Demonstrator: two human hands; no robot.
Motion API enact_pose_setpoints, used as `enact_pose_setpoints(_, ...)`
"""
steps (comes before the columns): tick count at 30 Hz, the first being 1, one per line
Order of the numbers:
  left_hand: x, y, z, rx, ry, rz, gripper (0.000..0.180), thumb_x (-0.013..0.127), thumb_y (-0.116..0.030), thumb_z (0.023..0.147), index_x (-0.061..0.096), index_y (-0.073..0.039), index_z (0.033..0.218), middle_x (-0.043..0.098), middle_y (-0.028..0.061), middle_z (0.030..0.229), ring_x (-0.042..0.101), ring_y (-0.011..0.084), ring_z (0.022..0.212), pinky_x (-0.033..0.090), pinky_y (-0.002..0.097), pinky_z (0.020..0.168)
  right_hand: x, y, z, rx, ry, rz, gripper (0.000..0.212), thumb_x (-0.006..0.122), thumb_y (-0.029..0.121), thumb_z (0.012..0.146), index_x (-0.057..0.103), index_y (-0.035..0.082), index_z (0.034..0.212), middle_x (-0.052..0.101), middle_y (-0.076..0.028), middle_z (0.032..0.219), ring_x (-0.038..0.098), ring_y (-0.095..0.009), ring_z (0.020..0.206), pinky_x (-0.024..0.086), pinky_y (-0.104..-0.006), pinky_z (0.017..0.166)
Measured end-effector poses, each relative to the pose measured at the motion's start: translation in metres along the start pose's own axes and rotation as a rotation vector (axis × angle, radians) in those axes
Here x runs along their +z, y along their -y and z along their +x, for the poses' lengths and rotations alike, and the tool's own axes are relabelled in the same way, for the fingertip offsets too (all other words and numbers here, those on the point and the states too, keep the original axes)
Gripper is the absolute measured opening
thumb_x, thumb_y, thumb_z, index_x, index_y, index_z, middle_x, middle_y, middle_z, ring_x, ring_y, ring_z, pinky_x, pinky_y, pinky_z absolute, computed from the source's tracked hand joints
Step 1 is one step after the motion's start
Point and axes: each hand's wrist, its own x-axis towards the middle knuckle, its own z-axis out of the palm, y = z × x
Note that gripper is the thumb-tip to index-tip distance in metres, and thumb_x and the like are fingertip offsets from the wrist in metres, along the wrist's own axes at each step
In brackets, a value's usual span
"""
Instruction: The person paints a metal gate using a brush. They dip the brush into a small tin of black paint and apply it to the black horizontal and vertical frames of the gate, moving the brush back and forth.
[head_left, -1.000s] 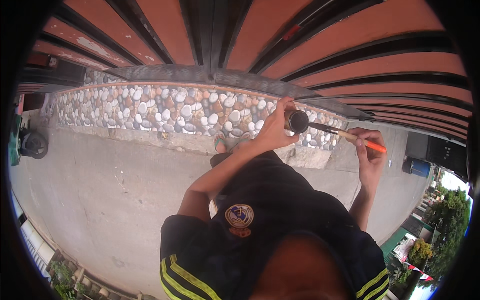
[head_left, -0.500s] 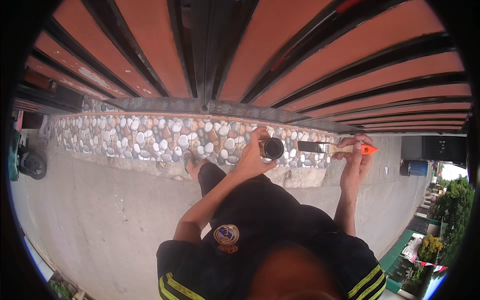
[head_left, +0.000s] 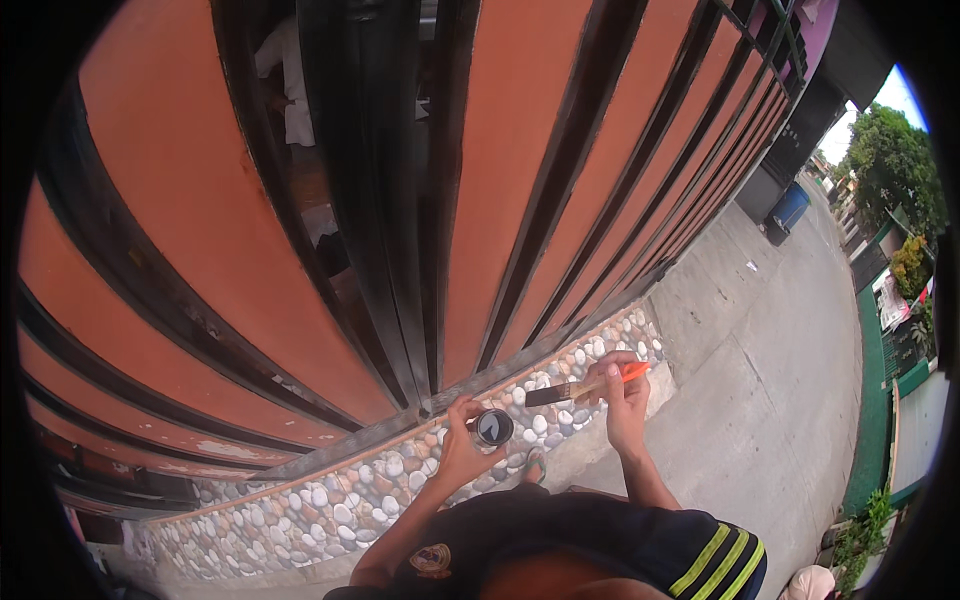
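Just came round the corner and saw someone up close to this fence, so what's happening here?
A person stands facing a fence of orange panels and black bars set on a pebble-faced base wall. The left hand holds a small round can with dark contents, its open top showing. The right hand holds a paintbrush with an orange handle, its bristles pointing toward the can, just short of it.

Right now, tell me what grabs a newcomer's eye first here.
The tall gate of orange panels and black bars fills the upper frame. Below it, the left hand holds a small can of black paint, and the right hand holds an orange-handled paintbrush beside the pebble-faced base wall.
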Motion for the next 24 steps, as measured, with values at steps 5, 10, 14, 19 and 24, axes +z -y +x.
enact_pose_setpoints(5,-0.024,0.001,0.007,0.046,0.012,0.007,0.097,0.081,-0.007,0.065,0.017,-0.001,0.138,0.049,0.0140,0.117,0.058,0.0258,0.114,0.050,0.0385,0.096,0.021,0.001,-0.022,-0.127,0.038,-0.051,0.016,0.058,0.005,0.097,0.051,-0.002,0.109,0.060,-0.014,0.103,0.066,-0.017,0.082,0.056,-0.0280,0.069)
enact_pose_setpoints(10,-0.020,-0.003,0.021,0.054,-0.010,-0.058,0.099,0.083,-0.005,0.065,0.017,-0.001,0.138,0.047,0.0139,0.120,0.058,0.0253,0.114,0.050,0.0371,0.096,0.022,0.014,-0.014,-0.269,0.081,-0.080,0.019,0.054,0.006,0.099,0.050,-0.004,0.115,0.061,-0.017,0.104,0.067,-0.019,0.081,0.057,-0.0292,0.069)
enact_pose_setpoints(14,-0.014,-0.019,0.037,0.101,-0.017,-0.082,0.097,0.084,-0.006,0.066,0.018,0.000,0.137,0.050,0.0161,0.119,0.059,0.0255,0.112,0.050,0.0367,0.095,0.008,0.018,-0.001,-0.351,0.112,-0.270,0.024,0.050,0.011,0.101,0.045,-0.001,0.122,0.068,-0.017,0.094,0.067,-0.016,0.074,0.052,-0.0251,0.063)
enact_pose_setpoints(19,-0.002,-0.024,0.049,0.099,-0.017,-0.161,0.099,0.084,-0.006,0.066,0.016,-0.002,0.137,0.049,0.0143,0.118,0.058,0.0231,0.111,0.047,0.0353,0.098,0.001,0.016,0.008,-0.368,0.057,-0.236,0.030,0.050,0.011,0.102,0.039,-0.001,0.127,0.069,-0.016,0.093,0.064,-0.014,0.071,0.052,-0.0253,0.061)
enact_pose_setpoints(24,0.000,-0.037,0.057,0.133,0.027,-0.166,0.099,0.084,-0.005,0.065,0.016,-0.002,0.137,0.048,0.0145,0.117,0.057,0.0220,0.109,0.048,0.0335,0.095,-0.012,0.019,0.015,-0.294,-0.038,-0.221,0.025,0.048,0.010,0.102,0.044,-0.001,0.124,0.068,-0.012,0.084,0.064,-0.012,0.070,0.050,-0.0238,0.059)
